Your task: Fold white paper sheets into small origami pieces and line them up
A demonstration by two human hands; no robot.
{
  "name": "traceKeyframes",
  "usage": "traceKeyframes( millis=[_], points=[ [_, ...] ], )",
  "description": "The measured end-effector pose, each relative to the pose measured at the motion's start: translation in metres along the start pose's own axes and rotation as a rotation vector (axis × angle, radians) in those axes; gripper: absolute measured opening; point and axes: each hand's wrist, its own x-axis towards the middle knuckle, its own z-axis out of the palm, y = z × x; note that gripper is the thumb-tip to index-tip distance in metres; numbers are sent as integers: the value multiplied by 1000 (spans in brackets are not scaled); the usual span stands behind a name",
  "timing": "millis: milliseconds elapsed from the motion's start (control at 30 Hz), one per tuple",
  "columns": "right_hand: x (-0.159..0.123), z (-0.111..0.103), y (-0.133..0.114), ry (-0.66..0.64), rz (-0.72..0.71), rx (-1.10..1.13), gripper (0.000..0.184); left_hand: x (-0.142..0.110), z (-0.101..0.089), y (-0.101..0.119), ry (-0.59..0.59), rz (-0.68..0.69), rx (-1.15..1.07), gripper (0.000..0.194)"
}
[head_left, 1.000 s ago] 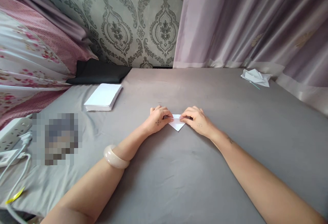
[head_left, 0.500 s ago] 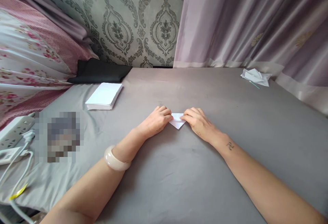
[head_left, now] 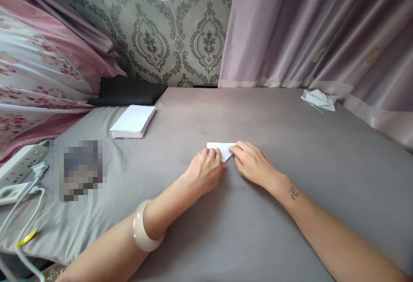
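A small folded sheet of white paper (head_left: 225,147) lies on the grey cloth in front of me, its straight edge away from me and a point toward me. My right hand (head_left: 254,161) pinches its right end between thumb and fingers. Curled over the lower left part of the paper is my left hand (head_left: 206,168), fingers bent and pressing on it near the point. That hand hides part of the left slanted side. A pale bangle (head_left: 140,228) circles my left forearm.
A stack of white paper (head_left: 133,119) sits at the left, before a folded black cloth (head_left: 127,91). Folded paper pieces (head_left: 318,99) and a thin green stick (head_left: 317,109) lie far right. Power strips (head_left: 21,168) with cables are at the left edge, beside a blurred-out patch.
My left hand has moved from the paper's left end toward me and right, onto its lower part. The right hand stays at the right end. The view has shifted slightly.
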Motion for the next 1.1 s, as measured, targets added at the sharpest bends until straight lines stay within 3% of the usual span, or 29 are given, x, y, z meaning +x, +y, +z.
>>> traceKeyframes(
  millis=[67,200,400,633,700,900,1000,1100],
  points=[
    [1,3,-8,24,31,-54,39,-3,1,18,40,-71,19,49],
    [-1,7,-20,31,16,-108,55,-4,7,34,35,-160,63,50],
    [-3,6,-25,23,65,-92,51,-5,8,31,-7,-152,82,52],
    [-4,3,-17,69,114,7,34,-4,3,22,56,-139,29,39],
    [-3,1,-10,81,132,37,28,-3,1,19,62,-141,6,37],
    [10,-1,20,42,238,270,36,11,8,-10,97,-229,-196,55],
    [20,7,33,14,320,409,24,22,20,-30,128,-299,-361,38],
    [25,14,41,24,301,529,15,32,28,-45,167,-370,-512,25]
  ],
)
